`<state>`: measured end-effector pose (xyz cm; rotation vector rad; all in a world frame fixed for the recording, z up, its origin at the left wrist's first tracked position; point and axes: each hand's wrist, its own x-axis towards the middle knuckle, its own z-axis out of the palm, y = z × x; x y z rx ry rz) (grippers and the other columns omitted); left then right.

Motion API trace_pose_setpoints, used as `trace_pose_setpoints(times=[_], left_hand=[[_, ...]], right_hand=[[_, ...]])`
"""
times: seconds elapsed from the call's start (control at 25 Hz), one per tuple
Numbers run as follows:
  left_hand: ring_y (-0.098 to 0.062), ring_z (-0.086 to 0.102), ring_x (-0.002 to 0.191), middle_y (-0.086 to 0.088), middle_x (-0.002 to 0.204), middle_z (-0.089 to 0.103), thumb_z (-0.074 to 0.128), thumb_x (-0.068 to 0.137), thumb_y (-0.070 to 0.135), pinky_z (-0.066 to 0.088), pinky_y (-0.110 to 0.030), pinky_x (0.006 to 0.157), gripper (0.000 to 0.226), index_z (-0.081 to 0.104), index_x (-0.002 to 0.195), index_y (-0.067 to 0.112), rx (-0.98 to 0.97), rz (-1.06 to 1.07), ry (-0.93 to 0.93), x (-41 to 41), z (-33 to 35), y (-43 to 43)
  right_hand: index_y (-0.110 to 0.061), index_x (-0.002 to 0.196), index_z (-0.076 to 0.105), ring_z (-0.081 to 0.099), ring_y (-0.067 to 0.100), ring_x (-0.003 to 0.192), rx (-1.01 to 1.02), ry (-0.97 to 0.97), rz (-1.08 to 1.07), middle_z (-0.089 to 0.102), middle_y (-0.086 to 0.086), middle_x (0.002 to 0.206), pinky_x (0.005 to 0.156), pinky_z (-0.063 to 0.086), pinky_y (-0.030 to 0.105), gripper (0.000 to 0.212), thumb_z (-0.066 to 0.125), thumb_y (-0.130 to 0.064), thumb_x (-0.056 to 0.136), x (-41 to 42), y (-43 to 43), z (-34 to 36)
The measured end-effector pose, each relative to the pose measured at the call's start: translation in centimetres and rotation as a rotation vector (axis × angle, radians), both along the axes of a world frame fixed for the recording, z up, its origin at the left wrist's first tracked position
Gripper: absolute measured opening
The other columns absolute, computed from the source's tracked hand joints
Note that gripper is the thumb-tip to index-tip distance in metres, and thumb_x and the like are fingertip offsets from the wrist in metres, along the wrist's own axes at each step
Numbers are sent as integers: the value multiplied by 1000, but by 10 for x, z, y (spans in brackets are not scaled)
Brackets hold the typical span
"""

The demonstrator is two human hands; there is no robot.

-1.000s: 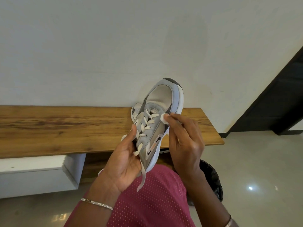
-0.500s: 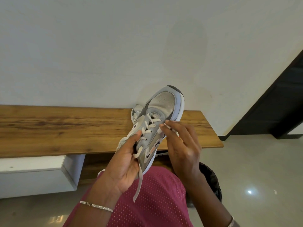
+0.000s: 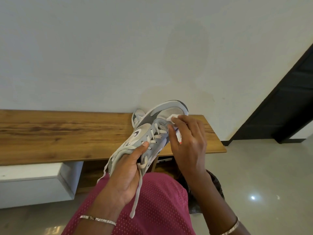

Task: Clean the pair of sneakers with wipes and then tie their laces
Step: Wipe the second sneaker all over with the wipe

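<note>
Two sneakers are in play, and the cleaning step is plainly the one in hand. Going by size: the long wooden bench (image 3: pixel 67 133) runs along the wall, and on its far right end the second sneaker (image 3: pixel 137 117) sits mostly hidden behind the first. The held sneaker (image 3: pixel 152 133) is raised above the person's lap, toe pointing up and away, its loose lace (image 3: pixel 136 197) dangling down over the pink fabric. The left hand (image 3: pixel 126 173) is wrapped round the heel end, thumb pressed on the lacing, gripping the shoe firmly. The right hand (image 3: pixel 188 141) has its fingers pinched closed on a small white wipe (image 3: pixel 172 118), pressed against the toe box just beside the top eyelets.

I judge the wiping to be only partway done, with the other shoe untouched and no lace tied. Next, I'd guess, the wipe needs dragging across the toe and sole edge, with the left hand turning the shoe to expose fresh sides.
</note>
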<state>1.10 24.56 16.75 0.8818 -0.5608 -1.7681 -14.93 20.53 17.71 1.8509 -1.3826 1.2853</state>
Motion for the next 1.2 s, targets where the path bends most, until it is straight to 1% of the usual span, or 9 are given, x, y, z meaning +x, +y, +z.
trace_pose_setpoints(times=[0.12, 0.24, 0.4, 0.56, 0.68, 0.8, 0.92, 1.08, 1.2], left_hand=[[-27, 56, 118, -27, 131, 61, 71, 86, 22, 39, -45, 115, 28, 76, 112, 14, 11, 23, -30, 2, -6, -1], [-22, 61, 119, -15, 124, 69, 72, 83, 24, 41, -43, 113, 29, 76, 110, 12, 8, 37, -37, 3, -8, -2], [-16, 67, 113, -10, 115, 74, 73, 83, 21, 42, -39, 110, 9, 81, 85, 17, -18, 55, -96, 0, -3, 1], [-13, 67, 114, 2, 111, 76, 73, 77, 27, 41, -39, 111, 26, 78, 102, 22, -54, 97, -152, -1, 3, 1], [-15, 66, 115, 2, 111, 76, 77, 70, 35, 40, -43, 112, 37, 77, 104, 20, -60, 105, -180, 1, 0, 0], [-17, 63, 103, -4, 102, 72, 77, 69, 36, 41, -48, 111, 31, 70, 85, 10, -63, 99, -174, -1, 1, 0], [-10, 67, 90, -1, 93, 74, 75, 70, 29, 46, -39, 103, 17, 75, 76, 14, -71, 98, -156, -6, 6, 1], [-15, 67, 110, 0, 106, 77, 75, 70, 31, 43, -40, 109, 19, 82, 87, 25, -44, 97, -170, -4, 4, 1], [-17, 68, 108, -4, 108, 76, 75, 71, 25, 46, -38, 106, 14, 83, 83, 24, -17, 91, -103, -6, 4, 0]], right_hand=[[-2, 99, 74, 62, 24, 92, 51, -3, 18, 71, 10, 99, 77, 53, 33, 10, 69, -8, 92, 0, -1, -3], [-3, 99, 72, 62, 25, 93, 134, 34, 82, 71, 10, 99, 77, 52, 32, 15, 61, -10, 92, 6, 2, -5], [-1, 96, 72, 60, 25, 88, 58, 72, -24, 69, 12, 95, 75, 49, 29, 10, 69, 2, 87, -6, -13, 10], [-3, 97, 73, 61, 23, 88, 68, -32, -16, 69, 9, 96, 76, 46, 23, 13, 70, 3, 86, 1, -14, 8], [-4, 101, 74, 62, 23, 92, 140, 8, 66, 70, 10, 100, 77, 49, 26, 15, 71, 0, 86, 6, -8, -4], [-2, 98, 74, 61, 25, 88, 23, 0, -29, 69, 12, 97, 76, 47, 26, 12, 70, 1, 87, -5, -15, 9], [-3, 98, 75, 60, 21, 87, -25, -96, -72, 69, 10, 95, 78, 42, 18, 10, 68, -2, 89, -1, -16, 15], [-6, 98, 75, 62, 18, 88, 124, -87, 73, 71, 5, 95, 75, 48, 23, 11, 70, -5, 89, 7, -11, 0], [-3, 97, 75, 61, 21, 87, 58, -39, 7, 70, 9, 95, 77, 44, 21, 10, 70, -2, 87, 2, -16, 8]])
